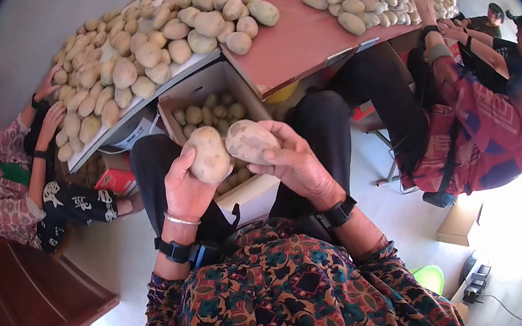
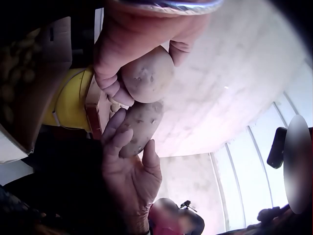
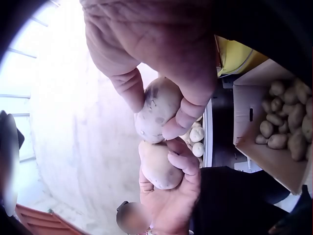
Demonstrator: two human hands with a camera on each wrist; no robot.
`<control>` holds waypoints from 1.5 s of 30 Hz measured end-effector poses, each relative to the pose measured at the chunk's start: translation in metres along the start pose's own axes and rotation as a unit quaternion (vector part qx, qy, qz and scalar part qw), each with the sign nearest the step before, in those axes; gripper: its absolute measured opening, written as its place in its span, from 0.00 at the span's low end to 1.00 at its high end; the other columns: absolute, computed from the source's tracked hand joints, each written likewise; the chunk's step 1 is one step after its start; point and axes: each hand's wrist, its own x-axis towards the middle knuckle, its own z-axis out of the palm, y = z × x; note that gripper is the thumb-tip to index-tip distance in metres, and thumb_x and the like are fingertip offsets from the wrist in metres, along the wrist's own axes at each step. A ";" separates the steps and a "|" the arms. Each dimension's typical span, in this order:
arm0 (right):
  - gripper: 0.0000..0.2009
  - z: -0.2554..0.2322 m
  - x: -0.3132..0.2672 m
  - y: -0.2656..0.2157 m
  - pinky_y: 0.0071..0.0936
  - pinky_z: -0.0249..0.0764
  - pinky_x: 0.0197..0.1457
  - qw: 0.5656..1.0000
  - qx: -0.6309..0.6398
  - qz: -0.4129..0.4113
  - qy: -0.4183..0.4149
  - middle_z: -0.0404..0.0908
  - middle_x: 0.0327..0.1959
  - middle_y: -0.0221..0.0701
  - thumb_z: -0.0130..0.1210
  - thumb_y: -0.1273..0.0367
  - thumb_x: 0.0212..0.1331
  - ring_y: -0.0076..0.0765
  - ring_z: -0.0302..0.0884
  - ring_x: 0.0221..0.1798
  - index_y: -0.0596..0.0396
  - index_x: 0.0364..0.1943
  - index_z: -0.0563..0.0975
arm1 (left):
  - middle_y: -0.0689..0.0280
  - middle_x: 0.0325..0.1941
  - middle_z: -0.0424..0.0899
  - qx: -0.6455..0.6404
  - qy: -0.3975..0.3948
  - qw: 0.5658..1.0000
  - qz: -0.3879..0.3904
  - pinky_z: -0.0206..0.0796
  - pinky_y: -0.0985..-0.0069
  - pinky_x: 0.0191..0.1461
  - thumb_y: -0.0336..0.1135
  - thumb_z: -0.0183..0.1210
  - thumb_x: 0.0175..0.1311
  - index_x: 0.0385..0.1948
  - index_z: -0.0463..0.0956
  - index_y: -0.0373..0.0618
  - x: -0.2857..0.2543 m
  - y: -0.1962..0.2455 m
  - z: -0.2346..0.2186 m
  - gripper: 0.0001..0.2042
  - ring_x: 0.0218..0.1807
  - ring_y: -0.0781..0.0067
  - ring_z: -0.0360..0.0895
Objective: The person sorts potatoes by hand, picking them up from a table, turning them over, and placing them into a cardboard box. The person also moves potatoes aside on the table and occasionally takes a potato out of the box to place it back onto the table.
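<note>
"What is seen nearest?"

"A patterned blouse. Beyond it, a rounder potato is gripped by the fingers of the left hand, and a blotched potato is pinched in the right hand — the two touching."

"How should they be handled?"

"Lightly, turned slowly so that every blemish is shown."

"And the room?"

"An open carton is framed by the knees, below — the edge of the surface beyond should be avoided."

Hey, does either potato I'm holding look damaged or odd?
Yes: the potato in your right hand has a dark patch in the right wrist view, standing out against its paler skin. I can't tell whether that's bruising, rot or dirt.
</note>
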 end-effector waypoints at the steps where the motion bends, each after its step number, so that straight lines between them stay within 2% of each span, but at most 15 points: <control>1: 0.29 0.001 -0.001 -0.001 0.35 0.78 0.57 1.000 -0.008 -0.010 0.002 0.71 0.59 0.35 0.60 0.71 0.56 0.35 0.73 0.59 0.56 0.62 0.62 | 0.60 0.59 0.75 0.020 -0.012 1.000 0.013 0.67 0.56 0.60 0.42 0.52 0.65 0.60 0.67 0.45 -0.001 0.000 0.004 0.23 0.61 0.59 0.72; 7: 0.28 -0.007 -0.001 0.000 0.33 0.76 0.58 0.994 -0.104 -0.007 0.018 0.74 0.52 0.40 0.63 0.76 0.48 0.32 0.76 0.53 0.58 0.55 0.64 | 0.57 0.59 0.74 0.038 -0.024 0.999 0.024 0.66 0.54 0.64 0.37 0.55 0.63 0.60 0.64 0.41 -0.002 0.000 0.009 0.23 0.62 0.58 0.71; 9: 0.29 -0.008 0.000 -0.001 0.28 0.74 0.56 0.976 -0.218 -0.001 0.021 0.74 0.52 0.39 0.63 0.74 0.49 0.30 0.75 0.53 0.59 0.57 0.63 | 0.55 0.59 0.74 0.068 -0.039 0.996 0.034 0.67 0.55 0.63 0.35 0.56 0.64 0.59 0.64 0.39 -0.001 0.002 0.007 0.23 0.61 0.57 0.72; 15: 0.28 0.007 0.007 -0.006 0.30 0.67 0.63 0.959 -0.282 -0.023 0.018 0.75 0.53 0.37 0.59 0.66 0.56 0.31 0.71 0.57 0.63 0.60 0.66 | 0.59 0.57 0.75 0.154 -0.010 0.986 0.066 0.69 0.64 0.62 0.38 0.56 0.67 0.57 0.65 0.40 0.006 0.005 0.005 0.20 0.60 0.67 0.73; 19: 0.26 0.008 0.009 -0.005 0.29 0.71 0.58 0.956 -0.290 -0.015 0.041 0.76 0.51 0.36 0.57 0.63 0.58 0.30 0.74 0.54 0.63 0.58 0.68 | 0.61 0.56 0.75 0.175 -0.005 0.982 0.064 0.69 0.67 0.62 0.40 0.56 0.68 0.57 0.65 0.41 0.006 0.004 0.008 0.21 0.59 0.68 0.74; 24: 0.28 0.003 0.012 0.003 0.26 0.77 0.43 0.962 -0.269 0.030 0.048 0.78 0.49 0.34 0.50 0.53 0.66 0.29 0.78 0.46 0.61 0.61 0.68 | 0.60 0.56 0.75 0.177 0.002 0.983 0.054 0.72 0.63 0.58 0.43 0.53 0.69 0.57 0.66 0.41 0.004 0.001 0.006 0.20 0.58 0.66 0.74; 28: 0.29 0.004 0.010 0.003 0.27 0.77 0.42 0.982 -0.178 0.070 0.013 0.78 0.49 0.33 0.47 0.50 0.68 0.31 0.79 0.48 0.58 0.63 0.66 | 0.57 0.57 0.77 0.077 0.032 0.996 0.006 0.72 0.55 0.56 0.46 0.48 0.71 0.57 0.68 0.41 0.010 0.001 -0.006 0.21 0.58 0.59 0.75; 31: 0.27 0.003 0.011 0.008 0.32 0.79 0.45 0.988 -0.122 0.089 -0.019 0.75 0.55 0.33 0.43 0.51 0.70 0.33 0.77 0.52 0.54 0.65 0.63 | 0.56 0.56 0.77 0.046 0.057 0.997 0.006 0.72 0.54 0.56 0.47 0.46 0.72 0.56 0.70 0.41 0.013 0.000 -0.011 0.21 0.58 0.57 0.76; 36: 0.26 0.000 0.014 0.013 0.41 0.77 0.51 0.989 -0.117 0.092 0.003 0.68 0.62 0.34 0.48 0.59 0.68 0.36 0.69 0.62 0.53 0.66 0.62 | 0.55 0.57 0.76 0.039 0.071 0.996 0.036 0.70 0.57 0.59 0.45 0.48 0.71 0.57 0.67 0.41 0.013 -0.006 -0.022 0.20 0.59 0.58 0.75; 38: 0.26 -0.003 0.015 0.014 0.42 0.76 0.52 0.991 -0.102 0.088 0.000 0.68 0.61 0.34 0.49 0.61 0.66 0.36 0.69 0.61 0.53 0.66 0.61 | 0.57 0.56 0.76 0.151 0.044 0.975 0.154 0.70 0.67 0.60 0.33 0.58 0.65 0.54 0.67 0.40 0.010 -0.008 -0.015 0.18 0.57 0.66 0.76; 39: 0.27 -0.004 0.016 0.015 0.42 0.75 0.54 0.993 -0.086 0.082 -0.001 0.68 0.60 0.34 0.50 0.63 0.64 0.36 0.70 0.60 0.54 0.66 0.61 | 0.57 0.56 0.76 0.151 0.044 0.975 0.157 0.70 0.67 0.60 0.33 0.58 0.65 0.54 0.67 0.40 0.009 -0.008 -0.010 0.18 0.57 0.66 0.76; 41: 0.27 -0.005 0.017 0.018 0.43 0.75 0.54 0.993 -0.084 0.079 -0.002 0.68 0.60 0.34 0.51 0.64 0.63 0.36 0.70 0.60 0.54 0.66 0.61 | 0.58 0.56 0.76 0.381 -0.006 0.880 0.282 0.69 0.70 0.62 0.23 0.64 0.57 0.53 0.65 0.40 0.004 -0.008 0.003 0.23 0.57 0.68 0.75; 42: 0.27 -0.005 0.016 0.019 0.43 0.74 0.54 0.994 -0.079 0.076 0.002 0.68 0.59 0.34 0.51 0.64 0.63 0.36 0.70 0.60 0.54 0.66 0.61 | 0.57 0.58 0.75 0.385 0.001 0.880 0.279 0.68 0.71 0.63 0.20 0.69 0.49 0.53 0.65 0.40 0.001 -0.008 0.012 0.28 0.58 0.69 0.74; 43: 0.27 -0.004 0.016 0.018 0.43 0.74 0.54 0.994 -0.080 0.076 0.001 0.68 0.59 0.34 0.51 0.64 0.63 0.36 0.70 0.60 0.54 0.66 0.61 | 0.57 0.58 0.75 0.384 0.001 0.880 0.280 0.68 0.71 0.63 0.20 0.69 0.49 0.53 0.65 0.40 0.000 -0.009 0.014 0.28 0.58 0.69 0.74; 45: 0.28 0.000 0.015 0.015 0.42 0.74 0.54 0.993 -0.090 0.076 0.005 0.68 0.59 0.35 0.51 0.65 0.62 0.35 0.69 0.60 0.55 0.66 0.60 | 0.53 0.60 0.72 0.477 -0.010 0.817 0.323 0.67 0.68 0.65 0.20 0.69 0.48 0.55 0.61 0.40 -0.001 -0.012 0.015 0.32 0.60 0.65 0.72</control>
